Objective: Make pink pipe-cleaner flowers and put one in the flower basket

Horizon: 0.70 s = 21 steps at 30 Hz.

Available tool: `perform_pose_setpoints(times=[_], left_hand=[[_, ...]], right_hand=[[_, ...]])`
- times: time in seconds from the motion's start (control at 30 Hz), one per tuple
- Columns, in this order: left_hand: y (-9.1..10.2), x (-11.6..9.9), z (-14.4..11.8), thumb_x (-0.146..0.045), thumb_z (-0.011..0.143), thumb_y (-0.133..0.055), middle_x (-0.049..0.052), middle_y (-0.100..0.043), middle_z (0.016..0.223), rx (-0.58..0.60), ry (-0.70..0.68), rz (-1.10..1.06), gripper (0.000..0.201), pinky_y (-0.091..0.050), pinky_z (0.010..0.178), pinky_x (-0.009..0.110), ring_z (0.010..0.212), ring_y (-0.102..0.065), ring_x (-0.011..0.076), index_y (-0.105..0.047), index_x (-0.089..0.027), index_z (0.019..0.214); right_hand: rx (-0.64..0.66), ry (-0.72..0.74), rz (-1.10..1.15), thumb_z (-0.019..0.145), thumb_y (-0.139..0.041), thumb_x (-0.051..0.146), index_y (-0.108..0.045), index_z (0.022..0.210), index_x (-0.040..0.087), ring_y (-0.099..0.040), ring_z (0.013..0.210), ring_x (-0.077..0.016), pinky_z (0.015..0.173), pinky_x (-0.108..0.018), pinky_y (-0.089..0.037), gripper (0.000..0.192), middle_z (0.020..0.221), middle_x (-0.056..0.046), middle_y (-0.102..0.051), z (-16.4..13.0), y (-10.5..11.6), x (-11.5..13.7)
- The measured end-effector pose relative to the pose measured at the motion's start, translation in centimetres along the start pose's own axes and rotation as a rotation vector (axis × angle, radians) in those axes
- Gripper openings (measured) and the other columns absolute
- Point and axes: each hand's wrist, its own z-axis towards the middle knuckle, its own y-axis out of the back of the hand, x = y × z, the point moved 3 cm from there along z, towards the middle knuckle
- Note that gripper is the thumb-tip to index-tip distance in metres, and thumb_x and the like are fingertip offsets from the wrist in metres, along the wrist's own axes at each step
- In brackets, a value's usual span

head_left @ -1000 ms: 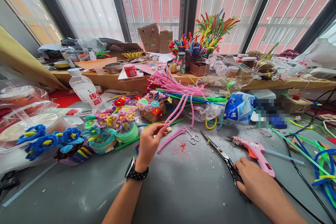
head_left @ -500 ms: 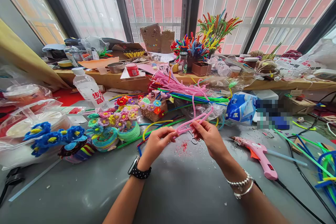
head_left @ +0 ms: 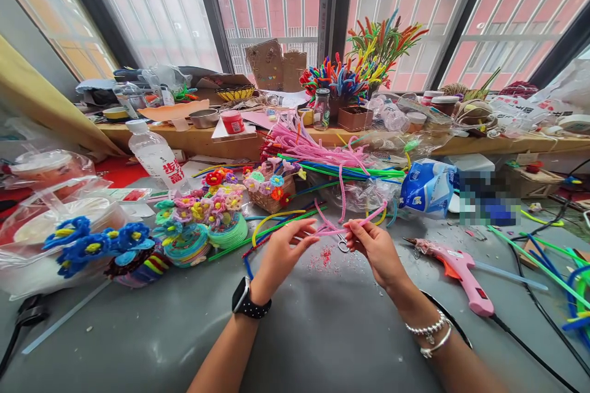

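Note:
Between my hands, above the grey table, are pink pipe cleaners (head_left: 332, 233) that cross or bend, with loose ends sticking up on both sides. My right hand (head_left: 375, 252) pinches them between thumb and fingertips. At their left end is my left hand (head_left: 288, 252), its thumb and fingers parted; whether the fingertips touch the pink strand is hard to see. Just beyond my right fingertips lie small scissors (head_left: 342, 245), partly hidden. Red and pale scraps (head_left: 325, 256) are scattered beneath my hands. A large bundle of pink pipe cleaners (head_left: 304, 142) rests behind them.
A pink glue gun (head_left: 461, 270) with a cord lies at right, beside a blue tissue pack (head_left: 428, 187). Pipe-cleaner flowers in small pots (head_left: 184, 242) stand at left, near a plastic bottle (head_left: 154, 153). A cluttered wooden ledge (head_left: 198, 138) runs along the windows.
My left fingers have parted from their pinch on the pink strands. The strands' ends now spread apart, where before they lay in a longer loop. My right hand keeps its pinch.

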Motion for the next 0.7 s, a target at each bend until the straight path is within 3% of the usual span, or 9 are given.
perform_pose_setpoints(times=[0.07,0.17,0.4,0.7], left_hand=[[-0.65,-0.03,-0.21,-0.030,0.076,-0.052,0.005,-0.066,0.080,0.065,0.010,-0.079,0.020,-0.051,0.063,0.024,0.071,-0.063,0.0147,-0.062,-0.017,0.087],[-1.01,0.29,-0.36,-0.028,0.077,-0.051,0.005,-0.066,0.073,0.063,0.066,-0.163,0.018,-0.051,0.060,0.024,0.064,-0.064,0.0147,-0.063,-0.015,0.078],[-0.40,0.58,-0.10,-0.025,0.070,-0.058,0.002,-0.064,0.065,0.052,0.253,-0.279,0.013,-0.049,0.057,0.021,0.060,-0.060,0.0125,-0.063,-0.014,0.074],[-0.53,0.69,-0.17,-0.022,0.065,-0.061,0.003,-0.065,0.071,0.071,0.314,-0.330,0.014,-0.049,0.062,0.023,0.066,-0.060,0.0137,-0.064,-0.014,0.077]], right_hand=[[0.038,0.002,-0.031,0.064,-0.064,0.040,-0.062,0.073,0.013,-0.052,0.049,-0.0083,0.049,-0.022,-0.042,0.029,0.058,0.001,-0.058,-0.25,-0.54,-0.25],[0.068,0.006,-0.065,0.066,-0.063,0.041,-0.062,0.075,0.013,-0.053,0.052,-0.0089,0.050,-0.021,-0.041,0.029,0.059,0.000,-0.058,-0.48,-0.96,-0.27],[0.040,0.015,-0.032,0.073,-0.056,0.042,-0.064,0.079,0.015,-0.050,0.057,-0.0080,0.052,-0.019,-0.041,0.029,0.062,0.001,-0.056,-0.24,-0.38,0.06],[0.124,0.095,0.055,0.073,-0.057,0.035,-0.061,0.081,0.017,-0.049,0.051,-0.0059,0.051,-0.018,-0.040,0.021,0.062,0.001,-0.057,-0.05,-0.36,0.17]])
